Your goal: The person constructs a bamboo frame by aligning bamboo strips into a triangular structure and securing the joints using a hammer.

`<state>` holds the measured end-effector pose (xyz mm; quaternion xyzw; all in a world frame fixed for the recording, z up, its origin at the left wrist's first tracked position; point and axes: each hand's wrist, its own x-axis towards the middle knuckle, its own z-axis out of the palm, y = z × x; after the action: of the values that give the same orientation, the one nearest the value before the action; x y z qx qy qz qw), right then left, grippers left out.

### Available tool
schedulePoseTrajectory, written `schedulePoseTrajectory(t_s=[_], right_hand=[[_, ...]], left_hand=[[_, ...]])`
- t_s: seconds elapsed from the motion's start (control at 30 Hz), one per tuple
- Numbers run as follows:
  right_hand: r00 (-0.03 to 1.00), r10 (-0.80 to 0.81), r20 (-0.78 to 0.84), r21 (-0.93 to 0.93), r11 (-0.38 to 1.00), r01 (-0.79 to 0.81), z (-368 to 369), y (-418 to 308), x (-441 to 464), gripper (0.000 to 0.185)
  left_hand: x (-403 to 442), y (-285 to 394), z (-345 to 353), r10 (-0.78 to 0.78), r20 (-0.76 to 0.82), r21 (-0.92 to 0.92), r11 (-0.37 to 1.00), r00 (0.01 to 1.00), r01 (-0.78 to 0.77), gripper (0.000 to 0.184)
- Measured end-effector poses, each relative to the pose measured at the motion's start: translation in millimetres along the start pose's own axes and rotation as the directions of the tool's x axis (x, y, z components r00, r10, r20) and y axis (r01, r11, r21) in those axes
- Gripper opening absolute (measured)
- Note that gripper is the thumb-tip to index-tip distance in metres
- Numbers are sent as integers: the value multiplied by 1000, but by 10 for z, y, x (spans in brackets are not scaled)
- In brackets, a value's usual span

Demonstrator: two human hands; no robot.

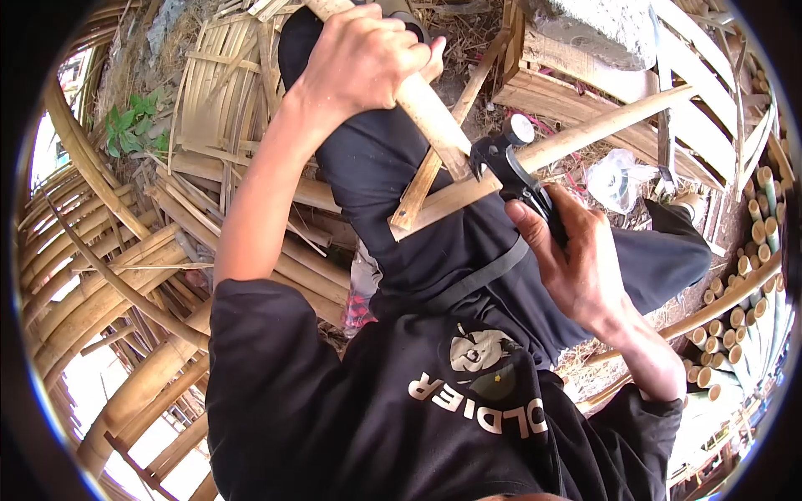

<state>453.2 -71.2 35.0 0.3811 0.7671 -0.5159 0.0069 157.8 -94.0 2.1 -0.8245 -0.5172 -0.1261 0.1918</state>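
Observation:
My left hand (368,60) is wrapped round a thick bamboo piece (436,117) that slants down over my lap. In my right hand (576,259) is a black claw hammer (511,171), gripped by its handle. The hammer head lies at the lower end of that piece, its claw close to the wood and its round face turned away from me; whether the claw touches is unclear. A longer bamboo pole (601,129) runs up to the right from this joint. A narrow strip (415,199) meets the frame's near-left corner, where a dark nail-like spot shows.
A wooden crate (547,93) with a concrete block (601,33) on it stands ahead. Clear plastic (614,179) lies on the ground. Cut bamboo poles (735,321) are stacked at right. Curved bamboo slats (125,309) fill the left side, near a green plant (134,125).

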Motion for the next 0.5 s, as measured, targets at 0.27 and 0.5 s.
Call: schedulePoseTrajectory(t_s=[0.27,0.5], right_hand=[[990,-21,-138,47,999,27,174,22,-102,35],[988,-121,-92,-213,972,100,-267,-101,71,38]], left_hand=[[19,-48,-7,43,12,-6,999,999,-43,30],[-34,69,-39,-144,-112,102,983,983,156,29]])
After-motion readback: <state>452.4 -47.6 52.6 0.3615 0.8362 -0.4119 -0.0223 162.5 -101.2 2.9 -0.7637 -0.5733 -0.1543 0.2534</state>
